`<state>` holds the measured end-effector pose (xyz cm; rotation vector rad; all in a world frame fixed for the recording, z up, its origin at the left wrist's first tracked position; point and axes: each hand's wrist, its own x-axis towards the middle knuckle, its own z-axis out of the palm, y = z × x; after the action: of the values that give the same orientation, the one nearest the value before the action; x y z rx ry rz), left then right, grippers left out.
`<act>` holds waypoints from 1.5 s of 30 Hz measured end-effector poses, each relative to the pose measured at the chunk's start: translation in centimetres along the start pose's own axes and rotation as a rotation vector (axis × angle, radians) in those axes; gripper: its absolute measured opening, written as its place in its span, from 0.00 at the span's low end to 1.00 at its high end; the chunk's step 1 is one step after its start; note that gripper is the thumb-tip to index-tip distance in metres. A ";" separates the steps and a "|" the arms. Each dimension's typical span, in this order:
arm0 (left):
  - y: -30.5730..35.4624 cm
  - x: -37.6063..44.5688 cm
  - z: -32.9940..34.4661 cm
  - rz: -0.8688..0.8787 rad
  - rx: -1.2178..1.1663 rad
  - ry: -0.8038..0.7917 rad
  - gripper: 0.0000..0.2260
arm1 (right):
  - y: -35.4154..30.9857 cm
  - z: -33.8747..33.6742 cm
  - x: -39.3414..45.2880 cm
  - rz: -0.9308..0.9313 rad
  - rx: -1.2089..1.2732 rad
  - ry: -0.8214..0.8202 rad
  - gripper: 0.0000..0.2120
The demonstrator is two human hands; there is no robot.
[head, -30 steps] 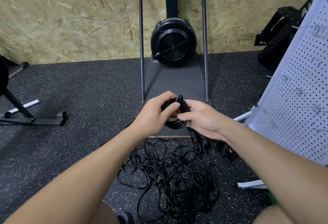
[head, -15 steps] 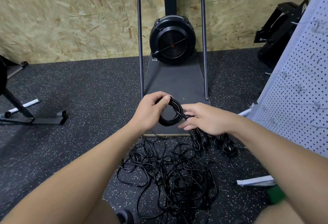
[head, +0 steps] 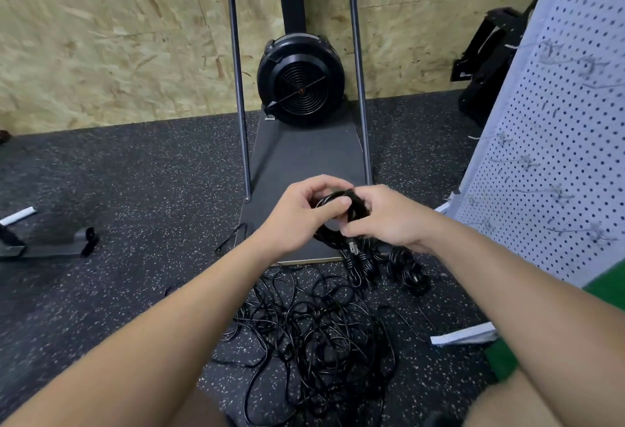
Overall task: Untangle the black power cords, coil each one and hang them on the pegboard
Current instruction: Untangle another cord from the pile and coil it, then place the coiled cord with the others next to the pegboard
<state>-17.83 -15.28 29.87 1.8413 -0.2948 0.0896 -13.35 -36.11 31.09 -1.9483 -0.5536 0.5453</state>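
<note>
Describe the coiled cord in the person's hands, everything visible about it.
The coiled cord is a thin black power cable, rubbery-looking, wound into a small round coil of several loops. It is held in the air above the grey platform, roughly upright and facing the camera. The left hand grips its left side, thumb across the front; the right hand pinches its right side. A plug with metal prongs hangs from the bottom. Both hands hide much of the coil.

- Much of the coiled cord [head: 341, 220] is hidden inside the left grip [head: 297, 212] and right grip [head: 382, 217].
- The pegboard [head: 554, 142], right of the grips, is cut off by the frame edge.
- Its hooks [head: 558, 193] are blurred.
- Single cords cannot be told apart in the tangle [head: 318, 335] below the grips.
</note>
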 end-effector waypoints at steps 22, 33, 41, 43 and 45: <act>-12.4 5.7 16.1 -0.188 0.188 -0.113 0.05 | 19.6 -5.2 -3.6 0.393 0.629 0.183 0.12; -24.8 7.0 22.0 -0.514 0.076 -0.185 0.06 | 32.8 -3.6 -1.5 0.534 0.527 0.373 0.12; -33.2 5.6 26.2 -0.745 0.178 -0.247 0.11 | 41.8 -2.8 0.8 0.643 0.431 0.501 0.12; -33.3 6.2 26.9 -0.748 0.203 -0.209 0.11 | 43.6 -2.7 1.6 0.645 0.257 0.549 0.12; -33.4 6.7 27.6 -0.751 0.270 -0.200 0.12 | 44.3 -2.6 2.3 0.643 0.056 0.568 0.13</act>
<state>-5.60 -33.91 -7.88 2.1194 0.2983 -0.6004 -3.61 -54.20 -8.34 -2.0886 0.4570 0.3548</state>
